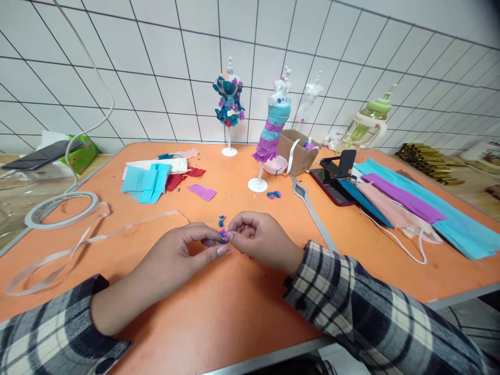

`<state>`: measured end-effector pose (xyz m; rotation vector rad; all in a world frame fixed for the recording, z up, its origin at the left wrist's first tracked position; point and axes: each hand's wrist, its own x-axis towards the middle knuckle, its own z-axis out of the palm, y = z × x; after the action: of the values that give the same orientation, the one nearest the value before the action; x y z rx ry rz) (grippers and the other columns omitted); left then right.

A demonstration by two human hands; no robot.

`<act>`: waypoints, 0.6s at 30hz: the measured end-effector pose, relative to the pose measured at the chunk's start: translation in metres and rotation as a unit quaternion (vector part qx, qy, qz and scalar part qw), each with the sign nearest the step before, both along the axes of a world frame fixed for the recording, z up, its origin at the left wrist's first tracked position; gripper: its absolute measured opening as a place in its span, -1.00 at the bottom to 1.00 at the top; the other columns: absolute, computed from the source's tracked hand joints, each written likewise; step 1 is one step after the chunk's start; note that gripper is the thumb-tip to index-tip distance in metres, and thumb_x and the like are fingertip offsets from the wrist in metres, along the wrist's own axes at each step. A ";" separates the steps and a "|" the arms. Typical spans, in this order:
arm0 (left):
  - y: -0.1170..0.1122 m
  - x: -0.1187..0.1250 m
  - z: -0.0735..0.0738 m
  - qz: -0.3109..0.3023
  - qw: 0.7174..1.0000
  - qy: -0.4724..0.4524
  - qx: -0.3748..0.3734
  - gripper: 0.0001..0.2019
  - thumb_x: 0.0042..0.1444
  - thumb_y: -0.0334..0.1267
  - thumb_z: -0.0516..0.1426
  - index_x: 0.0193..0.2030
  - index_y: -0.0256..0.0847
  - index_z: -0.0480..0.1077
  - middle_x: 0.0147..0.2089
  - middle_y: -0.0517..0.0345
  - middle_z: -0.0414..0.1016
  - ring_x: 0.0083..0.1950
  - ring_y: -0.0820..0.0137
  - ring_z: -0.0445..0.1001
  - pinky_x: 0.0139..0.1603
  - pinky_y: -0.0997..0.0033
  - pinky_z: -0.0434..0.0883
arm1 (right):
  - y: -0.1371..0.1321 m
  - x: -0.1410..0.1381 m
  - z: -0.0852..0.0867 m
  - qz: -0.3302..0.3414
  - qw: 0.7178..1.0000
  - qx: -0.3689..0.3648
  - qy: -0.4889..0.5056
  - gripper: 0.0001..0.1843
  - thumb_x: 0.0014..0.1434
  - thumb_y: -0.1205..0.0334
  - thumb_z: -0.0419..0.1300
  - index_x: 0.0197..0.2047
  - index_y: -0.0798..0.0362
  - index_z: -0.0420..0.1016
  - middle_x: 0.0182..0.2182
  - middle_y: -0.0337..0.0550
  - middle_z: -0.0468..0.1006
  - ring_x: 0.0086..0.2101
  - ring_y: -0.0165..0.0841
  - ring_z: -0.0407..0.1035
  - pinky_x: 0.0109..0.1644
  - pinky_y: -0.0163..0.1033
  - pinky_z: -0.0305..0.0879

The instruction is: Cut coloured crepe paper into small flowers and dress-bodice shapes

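Between the fingertips of my left hand and my right hand is a small crumpled purple-and-teal paper bow. Both hands pinch it just above the table, the right from its right side. Directly beyond it lies another small teal-and-purple bow, and farther right a third bow rests by a stand's foot. A white dress-form figure wears blue and purple crepe paper. Behind it to the left stands a second figure, covered in teal ruffles and purple bows.
Crepe paper pieces and a purple scrap lie at left, near a tape roll with a loose strip. A cardboard box, pink bowl, phone, bottle and paper strips occupy the right.
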<state>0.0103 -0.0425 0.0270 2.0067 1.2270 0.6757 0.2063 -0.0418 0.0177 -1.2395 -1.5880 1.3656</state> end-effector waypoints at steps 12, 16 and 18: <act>0.000 0.000 0.007 0.037 0.998 0.016 0.039 -0.70 0.13 0.03 0.16 -0.40 -0.10 0.58 -0.35 0.15 0.65 -0.31 0.30 0.55 -0.18 0.39 0.45 | -0.004 -0.002 0.004 0.002 0.998 -0.041 0.036 -0.87 0.17 0.19 0.19 -0.29 0.08 0.44 -0.61 -0.34 0.38 -0.58 -0.49 0.31 -0.51 -0.40 0.24; 0.001 0.000 0.007 0.037 0.998 0.020 0.042 -0.70 0.13 0.02 0.15 -0.43 -0.11 0.57 -0.37 0.16 0.64 -0.33 0.32 0.54 -0.21 0.40 0.44 | -0.003 -0.002 0.001 0.005 0.999 -0.014 0.038 -0.82 0.12 0.15 0.24 -0.24 0.08 0.51 -0.48 -0.27 0.47 -0.55 -0.52 0.31 -0.51 -0.40 0.23; 0.000 0.000 0.007 0.032 0.999 0.019 0.037 -0.70 0.13 0.01 0.15 -0.44 -0.11 0.57 -0.37 0.15 0.63 -0.32 0.32 0.54 -0.21 0.40 0.44 | -0.003 -0.002 -0.001 -0.004 1.000 0.003 0.022 -0.86 0.10 0.21 0.27 -0.29 0.09 0.52 -0.50 -0.29 0.46 -0.55 -0.53 0.30 -0.49 -0.41 0.22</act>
<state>0.0099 -0.0424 0.0340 2.0570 1.3111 0.7257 0.2043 -0.0444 0.0171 -1.2025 -1.5541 1.3722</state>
